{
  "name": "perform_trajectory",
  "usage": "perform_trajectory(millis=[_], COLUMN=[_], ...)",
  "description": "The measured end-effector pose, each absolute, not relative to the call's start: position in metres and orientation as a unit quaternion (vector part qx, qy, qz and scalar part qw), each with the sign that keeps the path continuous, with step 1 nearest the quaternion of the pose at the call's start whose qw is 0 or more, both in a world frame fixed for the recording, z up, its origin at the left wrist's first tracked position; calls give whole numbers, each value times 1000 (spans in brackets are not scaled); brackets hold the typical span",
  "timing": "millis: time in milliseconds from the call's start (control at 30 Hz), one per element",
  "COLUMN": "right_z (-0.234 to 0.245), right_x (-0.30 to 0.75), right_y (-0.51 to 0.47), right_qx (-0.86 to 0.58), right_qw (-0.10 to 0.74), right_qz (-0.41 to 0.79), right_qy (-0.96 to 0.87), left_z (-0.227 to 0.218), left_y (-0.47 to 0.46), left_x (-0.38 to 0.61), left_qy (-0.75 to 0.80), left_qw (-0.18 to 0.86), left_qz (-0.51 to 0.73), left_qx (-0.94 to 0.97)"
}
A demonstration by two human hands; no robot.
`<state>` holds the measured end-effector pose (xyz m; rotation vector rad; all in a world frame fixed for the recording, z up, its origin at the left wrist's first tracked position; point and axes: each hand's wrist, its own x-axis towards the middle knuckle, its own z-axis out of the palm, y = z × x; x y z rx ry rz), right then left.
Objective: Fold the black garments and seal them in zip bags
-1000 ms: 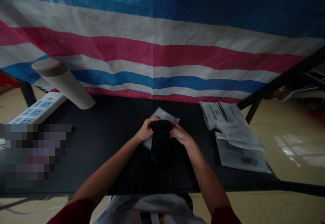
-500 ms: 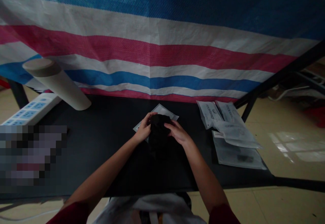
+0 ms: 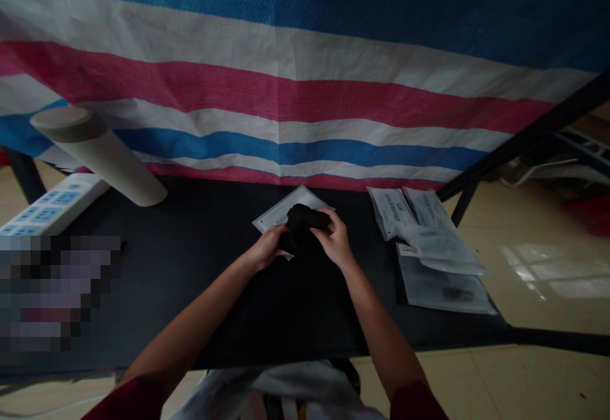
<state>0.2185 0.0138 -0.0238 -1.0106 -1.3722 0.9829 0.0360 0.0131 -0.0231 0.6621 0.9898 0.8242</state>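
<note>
Both of my hands grip a bunched black cloth (image 3: 301, 226) at the middle of the black table (image 3: 143, 216). My left hand (image 3: 267, 247) holds its near left side, and my right hand (image 3: 335, 237) presses on its right side. Under the cloth lies a flat, pale plastic packet (image 3: 286, 213), partly hidden by the cloth and my left hand. The dark cloth blends into the table, so its full shape is hard to see.
Several printed plastic packets (image 3: 429, 242) lie in a loose pile on the table's right. A cardboard tube (image 3: 98, 156) and a white power strip (image 3: 52, 207) are at the far left. A pixelated patch (image 3: 57, 293) hides the near left. A striped tarp (image 3: 286, 102) hangs behind.
My hands have moved toward the far side of the table, and the black cloth is bunched tighter between them. More of the pale packet now shows at its left and far edges.
</note>
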Motion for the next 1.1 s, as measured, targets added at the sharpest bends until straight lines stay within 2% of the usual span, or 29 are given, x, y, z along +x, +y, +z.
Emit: perform_trajectory(millis=[100,200,333,467,533,633,733,933,1000,1100], right_z=[-18,-16,-21,-26,-28,-29,-25,-8,-10,-22], right_x=[219,218,209,194,188,188,203,245,248,244], right_y=[11,10,9,5,2,4,12,21,19,14], right_qx=[-396,-390,-408,-367,-373,-419,-426,-361,-357,-384], right_qw=[515,494,532,481,476,521,589,670,660,599], right_qz=[369,390,547,733,743,694,643,629,644,672], right_qy=[-664,-673,-502,-312,-287,-268,-240,-156,-148,-207], left_z=[-17,-13,-15,-18,-21,-31,-39,-32,-28,-24], left_y=[15,16,18,18,17,14,12,12,14,17], left_x=[31,30,33,36,38,44,45,26,20,14], left_qy=[425,431,457,442,440,438,459,486,487,509], left_qw=[782,773,692,583,533,465,411,293,260,241], left_qz=[382,390,478,575,582,569,518,219,182,165], left_qx=[250,254,290,366,429,518,593,794,813,810])
